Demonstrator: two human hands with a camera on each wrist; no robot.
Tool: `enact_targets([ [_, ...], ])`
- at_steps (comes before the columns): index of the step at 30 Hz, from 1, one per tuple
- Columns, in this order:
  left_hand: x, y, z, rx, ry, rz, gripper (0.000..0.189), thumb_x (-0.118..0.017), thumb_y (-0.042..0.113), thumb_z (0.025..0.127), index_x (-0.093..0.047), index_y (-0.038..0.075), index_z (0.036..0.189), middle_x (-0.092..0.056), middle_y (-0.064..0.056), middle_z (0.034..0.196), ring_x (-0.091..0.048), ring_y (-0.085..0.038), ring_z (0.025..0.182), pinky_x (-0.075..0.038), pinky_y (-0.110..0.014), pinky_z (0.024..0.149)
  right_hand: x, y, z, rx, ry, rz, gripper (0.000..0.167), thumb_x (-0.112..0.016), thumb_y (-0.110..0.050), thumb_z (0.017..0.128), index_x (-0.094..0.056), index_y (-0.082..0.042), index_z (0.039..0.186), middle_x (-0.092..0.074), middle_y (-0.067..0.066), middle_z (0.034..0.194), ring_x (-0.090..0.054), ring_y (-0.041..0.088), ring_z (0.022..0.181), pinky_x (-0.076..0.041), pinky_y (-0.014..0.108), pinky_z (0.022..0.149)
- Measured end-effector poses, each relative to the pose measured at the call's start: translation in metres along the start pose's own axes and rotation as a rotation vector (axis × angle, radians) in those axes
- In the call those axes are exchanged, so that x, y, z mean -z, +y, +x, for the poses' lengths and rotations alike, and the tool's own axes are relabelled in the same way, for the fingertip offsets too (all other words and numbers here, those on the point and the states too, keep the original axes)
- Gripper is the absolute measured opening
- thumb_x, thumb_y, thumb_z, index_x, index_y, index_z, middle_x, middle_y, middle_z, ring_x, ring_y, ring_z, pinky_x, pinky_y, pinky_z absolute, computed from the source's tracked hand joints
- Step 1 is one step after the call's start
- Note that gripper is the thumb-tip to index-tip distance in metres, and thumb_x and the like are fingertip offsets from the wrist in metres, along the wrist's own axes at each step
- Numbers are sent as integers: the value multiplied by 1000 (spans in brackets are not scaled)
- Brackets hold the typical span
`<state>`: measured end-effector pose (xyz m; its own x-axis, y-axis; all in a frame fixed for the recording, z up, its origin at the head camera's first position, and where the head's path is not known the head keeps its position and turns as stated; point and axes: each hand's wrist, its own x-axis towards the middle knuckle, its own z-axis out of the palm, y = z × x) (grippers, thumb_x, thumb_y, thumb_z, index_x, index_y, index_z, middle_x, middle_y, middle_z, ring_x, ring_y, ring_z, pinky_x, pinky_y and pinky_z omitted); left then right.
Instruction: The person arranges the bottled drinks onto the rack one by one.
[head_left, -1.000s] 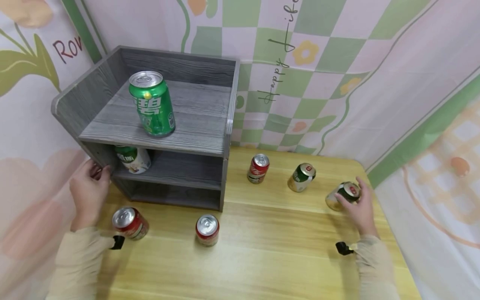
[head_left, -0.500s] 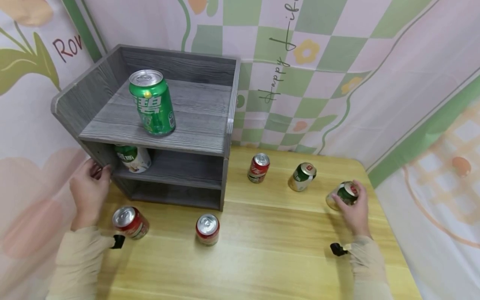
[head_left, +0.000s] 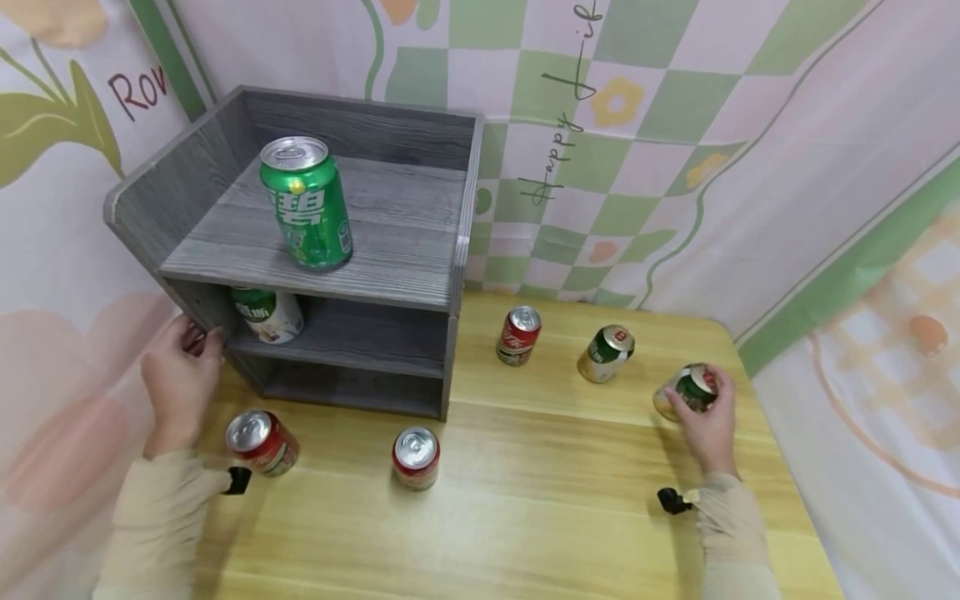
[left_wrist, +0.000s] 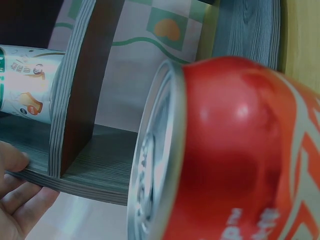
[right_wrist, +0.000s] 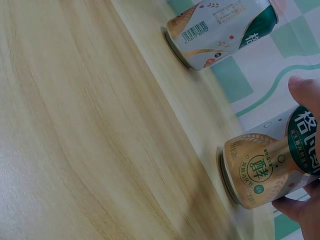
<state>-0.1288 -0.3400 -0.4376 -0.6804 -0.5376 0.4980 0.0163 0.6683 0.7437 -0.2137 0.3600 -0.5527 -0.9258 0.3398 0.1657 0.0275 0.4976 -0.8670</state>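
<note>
My right hand [head_left: 708, 421] holds a green-and-gold drink can [right_wrist: 260, 170] near its top, thumb on one side and fingers on the other; the can stands at the table's right end. Beside it is a matching can [head_left: 606, 354], untouched. My left hand [head_left: 180, 379] grips the front edge of the left side panel of a grey wooden shelf [head_left: 397, 225], with the thumb on the inner face in the left wrist view. A red can [left_wrist: 230, 140] stands close to that wrist. On the shelf's top is a green can [head_left: 309, 212], and a green-and-white can [head_left: 272, 317] sits in the middle compartment.
Another red can [head_left: 416, 458] stands in front of the shelf's right corner, and a further red can [head_left: 518, 336] stands to its right near the back. The wooden table [head_left: 555, 500] meets a patterned curtain [head_left: 555, 183] behind and at the sides.
My right hand has shifted slightly left and its fingers have closed around the green-and-gold can. The can has stayed in place, and my left hand has kept its grip on the shelf.
</note>
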Motion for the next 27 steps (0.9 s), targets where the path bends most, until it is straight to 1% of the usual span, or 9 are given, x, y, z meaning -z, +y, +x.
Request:
enact_targets([
  [3,0,0,0,7,-3,-4,27,-65,2,92,-69,-9,117,-71,-29,106,-45,30,74,-41,7,69,0,-1,-1,-4,1,8,82,-77,-14,91,-29,-19,157,-38,13,152,-41,27,135,-39,39,118],
  [6,0,0,0,9,-4,-3,27,-65,1,92,-69,-9,117,-71,-29,107,-45,30,74,-41,7,69,0,-1,-1,-22,-6,21,82,-77,-13,92,-28,-19,157,-36,13,154,-39,28,137,-38,41,119],
  [9,0,1,1,0,-5,0,27,-66,1,92,-69,-9,116,-72,-29,106,-45,30,73,-41,7,68,0,1,0,-41,-14,39,83,-76,-12,92,-27,-20,158,-35,12,156,-39,29,138,-39,43,119],
  [12,-1,2,2,-16,-1,6,26,-66,2,92,-69,-9,116,-72,-28,105,-46,30,74,-40,7,68,0,2,2,-51,-14,51,82,-75,-10,92,-26,-20,158,-35,11,156,-39,29,138,-40,43,118],
  [16,-1,2,3,-12,-1,-4,27,-66,1,92,-69,-9,117,-72,-29,106,-46,30,74,-41,7,69,0,0,2,-32,-2,46,81,-75,-8,92,-28,-20,157,-37,10,154,-40,28,137,-42,41,117],
  [20,0,2,2,-5,-3,-17,27,-66,1,92,-69,-9,117,-71,-30,107,-46,29,74,-41,7,70,-2,-1,0,-9,11,34,79,-74,-5,92,-30,-19,156,-37,12,154,-40,28,137,-41,41,118],
  [27,1,1,1,-16,-4,0,27,-67,2,92,-70,-8,116,-72,-29,107,-44,31,75,-41,7,70,-4,1,-1,16,40,9,77,-73,0,91,-33,-16,154,-40,12,151,-42,26,135,-42,36,117],
])
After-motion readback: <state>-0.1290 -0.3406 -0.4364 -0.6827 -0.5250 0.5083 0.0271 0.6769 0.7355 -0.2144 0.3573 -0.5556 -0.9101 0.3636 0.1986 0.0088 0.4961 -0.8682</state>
